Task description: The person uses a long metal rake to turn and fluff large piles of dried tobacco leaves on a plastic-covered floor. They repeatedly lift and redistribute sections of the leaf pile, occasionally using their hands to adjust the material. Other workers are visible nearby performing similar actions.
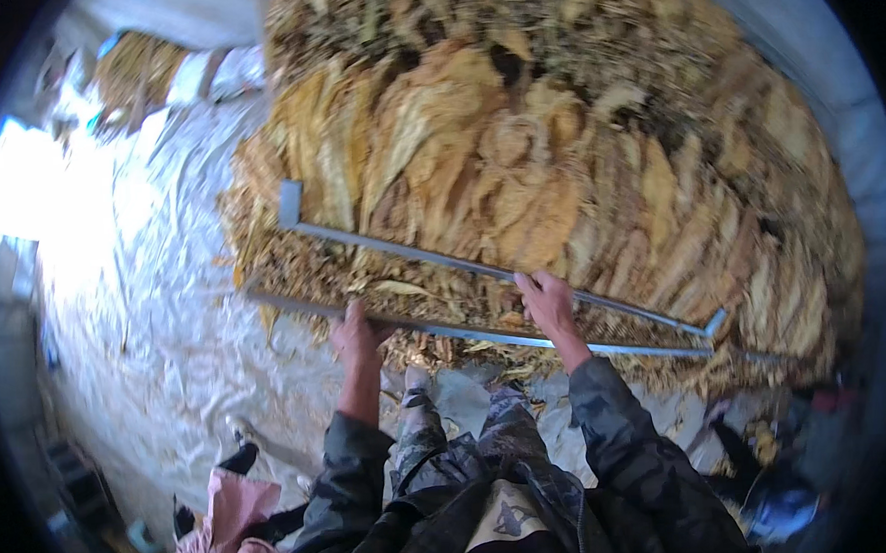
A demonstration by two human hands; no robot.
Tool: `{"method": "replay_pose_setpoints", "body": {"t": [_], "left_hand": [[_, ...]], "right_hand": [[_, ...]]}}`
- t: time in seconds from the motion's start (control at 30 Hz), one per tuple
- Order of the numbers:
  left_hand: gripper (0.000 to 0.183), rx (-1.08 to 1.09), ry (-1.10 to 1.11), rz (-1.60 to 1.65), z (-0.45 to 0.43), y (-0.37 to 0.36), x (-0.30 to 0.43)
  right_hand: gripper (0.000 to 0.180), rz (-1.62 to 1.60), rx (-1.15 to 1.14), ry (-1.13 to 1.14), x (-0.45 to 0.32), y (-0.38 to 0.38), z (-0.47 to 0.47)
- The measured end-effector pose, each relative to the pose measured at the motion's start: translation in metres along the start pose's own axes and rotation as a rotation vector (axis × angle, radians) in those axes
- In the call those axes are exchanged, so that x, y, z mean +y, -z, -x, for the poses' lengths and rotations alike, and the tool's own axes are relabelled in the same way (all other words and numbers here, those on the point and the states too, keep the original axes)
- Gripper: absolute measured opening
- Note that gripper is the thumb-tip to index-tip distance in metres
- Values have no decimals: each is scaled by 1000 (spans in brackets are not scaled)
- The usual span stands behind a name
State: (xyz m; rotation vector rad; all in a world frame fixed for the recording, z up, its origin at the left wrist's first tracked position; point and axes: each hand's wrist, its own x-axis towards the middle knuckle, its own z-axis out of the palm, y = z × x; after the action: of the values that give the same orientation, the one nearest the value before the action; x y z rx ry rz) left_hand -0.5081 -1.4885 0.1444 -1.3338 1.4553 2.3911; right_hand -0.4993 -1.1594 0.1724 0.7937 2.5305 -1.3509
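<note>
Before me a large heap of dried yellow-brown leaves [443, 141], which look like cured tobacco, is stacked in overlapping layers. Along its near edge lie two long metal bars, possibly parts of one leaf clamp. My left hand [356, 337] grips the near bar [476, 333] left of its middle, thumb on top. On the far bar [427, 256], whose two ends are bent, my right hand [550, 305] has its fingers closed right of the middle. Leaf stems and scraps [414, 297] show between the bars. Whether the bars are joined is unclear, as the image is blurred.
Wrinkled plastic sheeting [166, 291] covers the floor at left, with strong light beyond it. A smaller leaf pile [135, 71] stands at far left. Close by on my left is a person in a pink garment [227, 521]; dark and blue items [782, 510] lie at lower right, blurred.
</note>
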Motion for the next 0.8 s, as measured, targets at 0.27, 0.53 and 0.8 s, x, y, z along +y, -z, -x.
{"method": "replay_pose_setpoints", "body": {"t": [0.27,0.53,0.8], "left_hand": [[36,-82,149,-59,77,59,4],[28,-164,130,-88,116,79,22],[37,-713,156,-600,168,24,-9]], "right_hand": [[53,-749,338,-757,134,82,162],[20,-1777,399,-595,200,35,123],[14,-1865,350,-559,153,75,122]]}}
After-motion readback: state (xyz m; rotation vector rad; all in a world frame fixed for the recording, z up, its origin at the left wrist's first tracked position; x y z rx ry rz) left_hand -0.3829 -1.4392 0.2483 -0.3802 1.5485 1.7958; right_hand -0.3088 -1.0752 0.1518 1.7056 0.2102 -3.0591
